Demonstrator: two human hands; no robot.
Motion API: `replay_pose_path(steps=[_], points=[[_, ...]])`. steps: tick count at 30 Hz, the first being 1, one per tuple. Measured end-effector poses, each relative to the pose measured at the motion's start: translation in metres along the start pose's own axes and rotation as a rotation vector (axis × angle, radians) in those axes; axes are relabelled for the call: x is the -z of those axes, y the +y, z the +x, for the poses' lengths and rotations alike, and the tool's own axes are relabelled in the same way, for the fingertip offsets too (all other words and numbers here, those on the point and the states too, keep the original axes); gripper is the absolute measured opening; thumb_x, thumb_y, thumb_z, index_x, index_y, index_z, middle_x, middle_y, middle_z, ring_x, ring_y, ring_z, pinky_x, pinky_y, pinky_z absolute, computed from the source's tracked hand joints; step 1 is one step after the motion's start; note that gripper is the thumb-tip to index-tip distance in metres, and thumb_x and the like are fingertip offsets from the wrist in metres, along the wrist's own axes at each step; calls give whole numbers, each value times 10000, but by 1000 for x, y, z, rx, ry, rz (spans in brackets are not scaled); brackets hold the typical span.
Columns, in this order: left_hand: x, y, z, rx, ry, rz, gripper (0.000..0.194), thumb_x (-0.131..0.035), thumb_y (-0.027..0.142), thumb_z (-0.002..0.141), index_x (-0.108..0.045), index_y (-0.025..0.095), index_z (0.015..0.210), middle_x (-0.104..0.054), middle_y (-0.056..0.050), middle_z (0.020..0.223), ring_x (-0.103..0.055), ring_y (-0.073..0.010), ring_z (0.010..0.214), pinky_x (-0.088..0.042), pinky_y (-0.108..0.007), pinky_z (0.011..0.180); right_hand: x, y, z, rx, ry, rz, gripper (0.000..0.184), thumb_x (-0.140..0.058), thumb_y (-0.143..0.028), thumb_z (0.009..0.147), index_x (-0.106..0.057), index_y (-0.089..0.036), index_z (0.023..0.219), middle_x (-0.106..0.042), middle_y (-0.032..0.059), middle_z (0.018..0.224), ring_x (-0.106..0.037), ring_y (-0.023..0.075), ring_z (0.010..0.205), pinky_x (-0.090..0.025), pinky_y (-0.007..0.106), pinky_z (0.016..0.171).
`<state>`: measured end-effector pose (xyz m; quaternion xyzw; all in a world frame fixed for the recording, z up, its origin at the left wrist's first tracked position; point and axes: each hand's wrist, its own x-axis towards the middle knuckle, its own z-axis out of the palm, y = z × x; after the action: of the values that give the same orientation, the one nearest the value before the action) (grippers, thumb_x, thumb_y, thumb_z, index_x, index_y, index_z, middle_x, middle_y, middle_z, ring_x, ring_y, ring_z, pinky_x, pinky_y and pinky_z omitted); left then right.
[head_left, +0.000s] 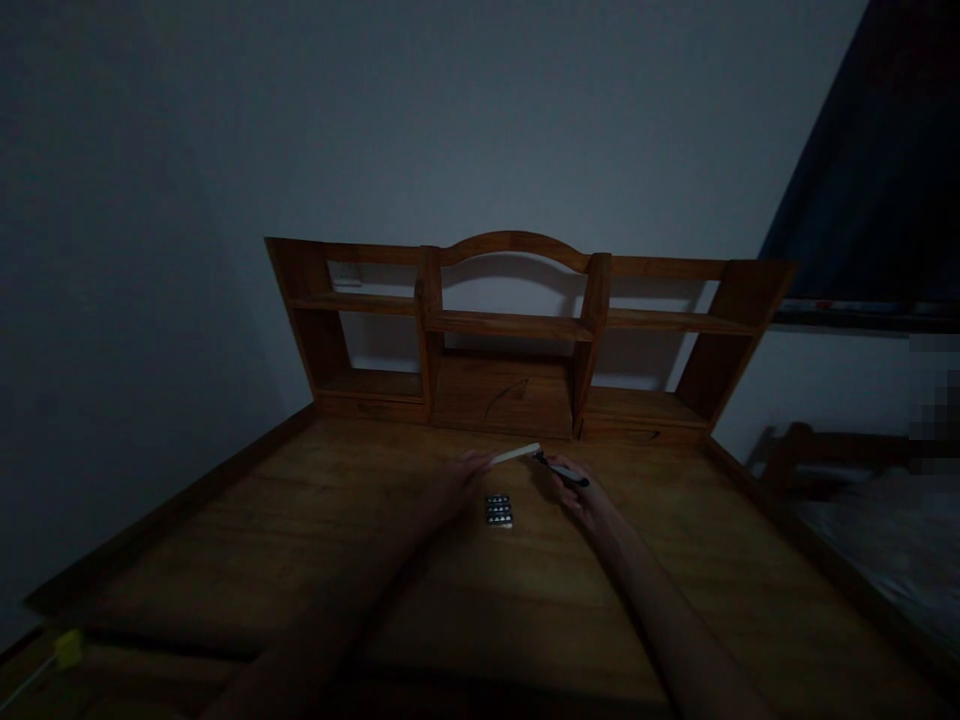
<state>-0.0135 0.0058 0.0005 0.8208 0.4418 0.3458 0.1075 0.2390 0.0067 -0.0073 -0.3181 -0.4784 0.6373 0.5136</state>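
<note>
My left hand (466, 470) is closed on one end of a thin, pale flat stick (516, 454), which points right and slightly up. My right hand (576, 490) is closed round a slim black-and-grey tool (564, 473), shaped somewhat like a razor. The tool's small dark head is close to the free end of the stick; whether they touch I cannot tell. Between my forearms, a small black piece with rows of pale marks (499, 510) lies on the wooden desk (495, 600). Dim light hides its details.
Along the desk's far side stands a wooden shelf unit (510, 325) against the pale wall (480, 120). Raised edges run down both sides of the desk. A yellow object with a pale cord (69, 648) is at the lower left. A dark curtain (877, 170) hangs at the right.
</note>
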Motion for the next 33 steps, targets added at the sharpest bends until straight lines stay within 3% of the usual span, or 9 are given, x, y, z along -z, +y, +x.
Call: replay_pose_path(steps=[5, 22, 26, 33], points=[[-1, 4, -1, -41, -43, -15, 378, -341, 356, 959, -526, 310, 1285, -623, -40, 1068, -589, -181, 963, -470, -314, 868, 3, 4, 2, -5, 44, 22, 244, -651, -401, 761, -589, -166, 744, -443, -60, 463, -248, 31, 336, -125, 172, 294], [-4, -7, 3, 56, 39, -96, 384, -351, 395, 950, -572, 278, 1241, -638, -41, 1151, -583, -199, 1041, -450, -359, 946, -3, 1, -1, 12, -16, 37, 269, -620, -425, 781, -606, -156, 768, -421, -64, 446, -239, 33, 315, -139, 166, 274], [-2, -3, 3, 12, 17, -174, 375, -364, 389, 948, -566, 285, 1247, -634, -25, 1172, -581, -186, 1051, -445, -326, 951, 0, 3, 3, 8, -4, 48, 265, -633, -417, 770, -609, -154, 790, -426, -69, 441, -237, 33, 310, -142, 164, 277], [-3, -4, 3, 43, 25, -77, 385, -349, 386, 953, -565, 273, 1251, -641, -45, 1097, -594, -189, 989, -465, -331, 901, -2, 4, 2, 47, 9, 54, 287, -648, -423, 765, -643, -144, 837, -508, -30, 506, -317, 45, 357, -188, 179, 323]])
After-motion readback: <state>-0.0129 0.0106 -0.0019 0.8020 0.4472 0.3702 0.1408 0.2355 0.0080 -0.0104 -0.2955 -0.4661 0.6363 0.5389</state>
